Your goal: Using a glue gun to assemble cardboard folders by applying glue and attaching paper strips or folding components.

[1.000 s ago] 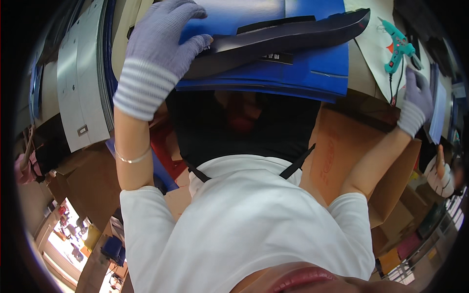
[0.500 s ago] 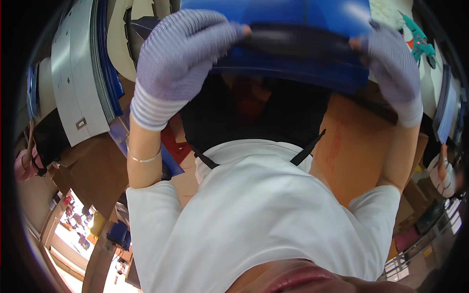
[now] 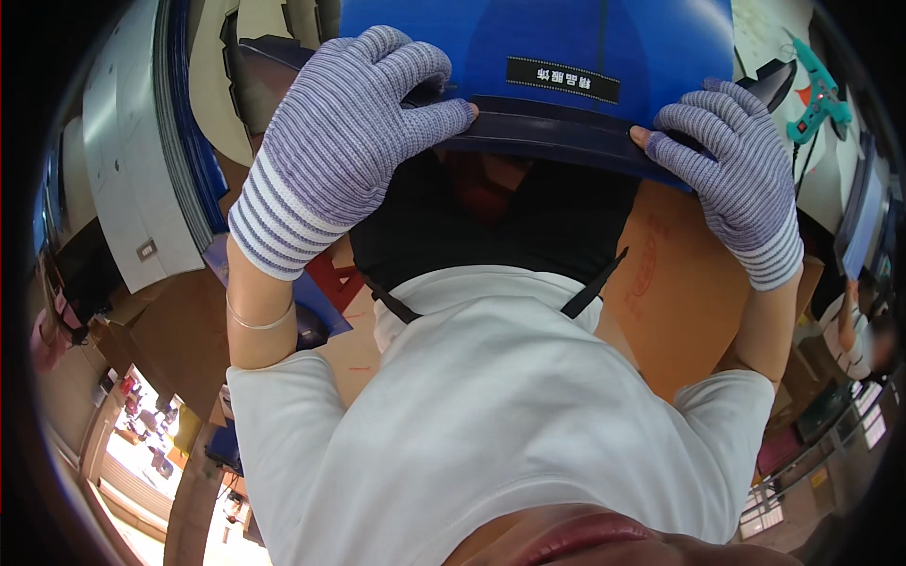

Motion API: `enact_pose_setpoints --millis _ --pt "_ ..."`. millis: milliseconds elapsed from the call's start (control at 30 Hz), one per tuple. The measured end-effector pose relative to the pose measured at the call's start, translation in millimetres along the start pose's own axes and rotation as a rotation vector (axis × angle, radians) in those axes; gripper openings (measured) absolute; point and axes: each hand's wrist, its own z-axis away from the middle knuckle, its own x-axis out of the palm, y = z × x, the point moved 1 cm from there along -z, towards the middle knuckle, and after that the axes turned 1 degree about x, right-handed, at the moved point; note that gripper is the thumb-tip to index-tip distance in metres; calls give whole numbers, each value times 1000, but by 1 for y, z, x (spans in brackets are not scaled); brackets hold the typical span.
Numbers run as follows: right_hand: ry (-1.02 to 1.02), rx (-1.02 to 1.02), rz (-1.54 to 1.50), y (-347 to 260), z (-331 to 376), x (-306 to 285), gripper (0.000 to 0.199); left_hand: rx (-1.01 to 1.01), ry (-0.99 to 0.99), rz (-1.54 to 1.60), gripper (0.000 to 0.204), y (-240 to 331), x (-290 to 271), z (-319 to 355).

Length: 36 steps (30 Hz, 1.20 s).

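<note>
Holds a dark strip (image 3: 557,132) along the near edge of a blue board (image 3: 675,42), pinched at two spots set well apart. Grips with the gloved left hand (image 3: 349,141) by the board's near left corner, thumb laid on the strip, bare thumb tip turned inward, fingers curled over. Grips likewise with the gloved right hand (image 3: 727,165) by the board's near right corner, thumb toward the middle, fingers bent and close together. Impossible to tell from this angle: the exact press of the hidden fingertips. Visible past the board's left and right sides: dark pointed ends (image 3: 269,61), any join to the strip covered by knit fabric. Shown on the board, just beyond the strip: a black label (image 3: 563,80) with pale print. Seen right of the board: a teal glue gun (image 3: 819,102) on a pale surface. Seen left of the board: pale curved cut-outs (image 3: 217,85) and, farther out, grey sheets (image 3: 132,189) in a stack. Pictured on the near side of the board: black trousers (image 3: 495,236), a white shirt (image 3: 528,396) and, toward the right, brown cardboard (image 3: 661,292).
</note>
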Motion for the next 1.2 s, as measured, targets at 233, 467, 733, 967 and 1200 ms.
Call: enact_pose_setpoints --millis 233,467,733,967,1200 --pt "-31 35 -27 2 -2 1 39 -38 -77 -44 35 0 -2 -4" --pt "-19 -7 -102 5 -8 3 33 -25 -71 -19 34 0 -2 -5" --pt "-62 42 -177 -2 -8 -1 36 -66 -69 -41 34 3 -1 -6" --pt "168 -16 -221 -23 -33 9 43 -23 -11 25 30 5 -1 -11" --pt "189 6 -528 -35 -59 15 18 42 12 23 27 3 -1 -13"
